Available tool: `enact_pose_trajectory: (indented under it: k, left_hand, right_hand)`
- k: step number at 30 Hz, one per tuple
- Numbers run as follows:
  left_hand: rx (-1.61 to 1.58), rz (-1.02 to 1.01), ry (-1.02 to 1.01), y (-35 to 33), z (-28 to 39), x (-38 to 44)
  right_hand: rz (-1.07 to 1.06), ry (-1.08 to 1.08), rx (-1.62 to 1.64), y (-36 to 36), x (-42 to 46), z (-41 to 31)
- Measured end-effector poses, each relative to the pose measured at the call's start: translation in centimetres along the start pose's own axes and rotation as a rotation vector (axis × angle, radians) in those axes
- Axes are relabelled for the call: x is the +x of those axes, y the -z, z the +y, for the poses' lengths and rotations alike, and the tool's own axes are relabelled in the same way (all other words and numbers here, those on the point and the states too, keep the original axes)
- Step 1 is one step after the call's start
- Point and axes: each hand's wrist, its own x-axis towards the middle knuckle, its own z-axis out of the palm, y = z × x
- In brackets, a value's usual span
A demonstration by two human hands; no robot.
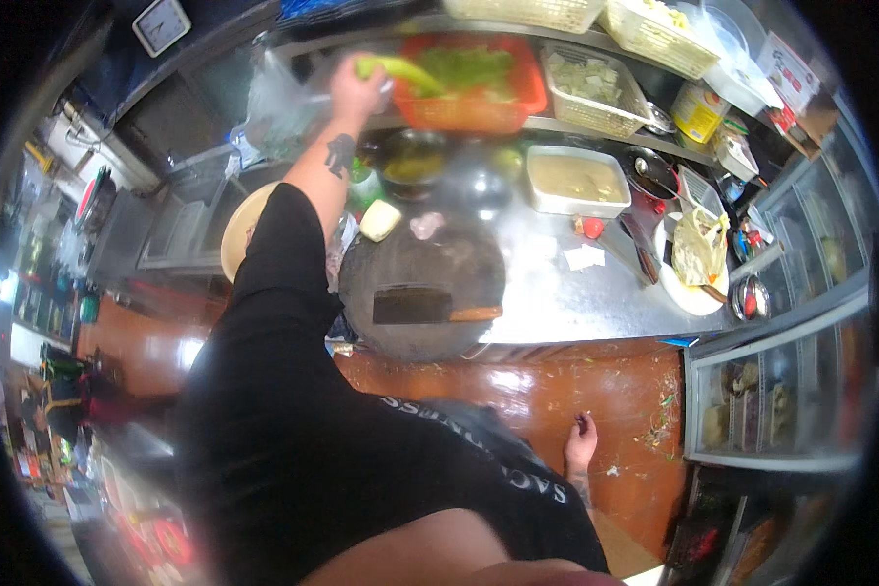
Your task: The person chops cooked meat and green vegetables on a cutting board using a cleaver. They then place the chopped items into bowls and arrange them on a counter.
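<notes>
My left hand (pixel 359 86) is raised at the upper left, closed around one end of a long, light green vegetable (pixel 403 69). The vegetable's other end is over an orange plastic basket (pixel 533 99) of leafy greens. Lower down, a cleaver (pixel 414 306) with a wooden handle lies flat on a round chopping block (pixel 425 264). A small pale pink piece (pixel 428 225) rests near the block's far edge, beside a pale yellow block-shaped piece (pixel 379 220). My right hand (pixel 581 439) hangs low above the floor, fingers curled; whether it holds something is unclear.
The steel counter (pixel 542 293) carries a white tub (pixel 579 209) of cloudy liquid, a knife (pixel 641 256) and a white basin (pixel 670 282) with a plastic bag. Baskets stand on the shelf behind. A glass-door cabinet (pixel 773 395) is at the right, and a person (pixel 66 399) is at the far left.
</notes>
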Motion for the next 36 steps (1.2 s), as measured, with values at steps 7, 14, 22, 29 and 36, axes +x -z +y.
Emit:
enact_pose_trajectory:
  k: [7, 14, 22, 29, 36]
  left_hand:
    - [-0.491, 0.445, -0.296, 21.7, 7.0, 0.7]
    - [-1.239, -0.336, 0.087, 36.3, 5.1, -8.3]
    - [0.236, -0.962, 0.26, 21.4, 5.0, -25.1]
    - [0.05, -0.856, 0.389, 18.2, 4.7, -27.9]
    - [-0.846, -0.427, 1.147, 20.3, 0.6, -28.8]
  right_hand:
    - [-0.099, 0.129, -0.056, -2.3, 2.1, -10.6]
    - [-0.55, 0.424, 0.361, -8.0, 3.2, -28.8]
    - [-1.597, 0.982, 0.633, -8.6, -2.2, -48.5]
    - [-1.847, 0.415, 1.088, -8.7, -3.7, -51.8]
    - [-2.053, 0.609, 0.554, -10.3, 5.6, -48.9]
